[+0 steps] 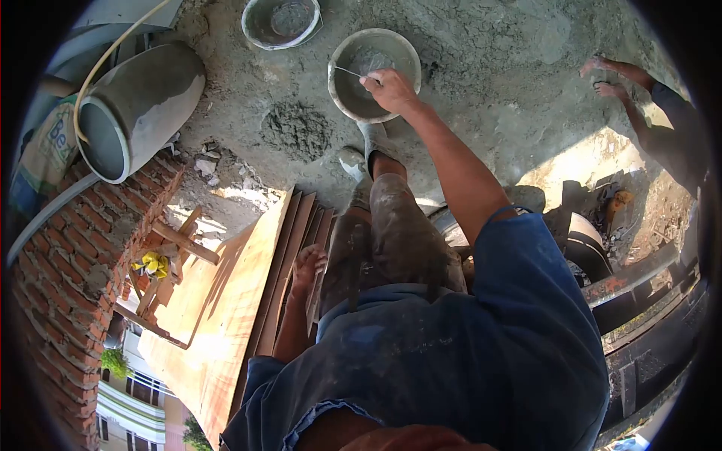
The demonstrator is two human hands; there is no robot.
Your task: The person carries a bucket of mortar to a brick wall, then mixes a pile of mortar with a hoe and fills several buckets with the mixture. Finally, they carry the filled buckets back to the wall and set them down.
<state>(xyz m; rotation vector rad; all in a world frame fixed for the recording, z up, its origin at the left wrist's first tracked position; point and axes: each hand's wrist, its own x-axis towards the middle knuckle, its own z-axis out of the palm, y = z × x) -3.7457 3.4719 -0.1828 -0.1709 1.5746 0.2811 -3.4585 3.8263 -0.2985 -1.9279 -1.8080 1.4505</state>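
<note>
My right hand (389, 89) is closed around the thin wire handle (347, 71) of a round, mortar-stained bucket (412, 56). Some grey residue or wet mix shows at the bottom of this bucket, which is by my feet. Beside my left thigh hangs my left hand (308, 264), its fingers curled in and nothing visible in them. A second bucket (312, 36), also with grey material inside, stands just beyond and to the left. A heap of wet mortar (295, 131) lies on the ground left of my boots (352, 162).
At left, a large barrel of water (162, 90) with a hose stands by a brick wall (64, 248). Stacked plywood sheets (233, 278) lie close on my left. Another person's hands (608, 89) reach over the ground at right. Metal parts (632, 274) lie at lower right.
</note>
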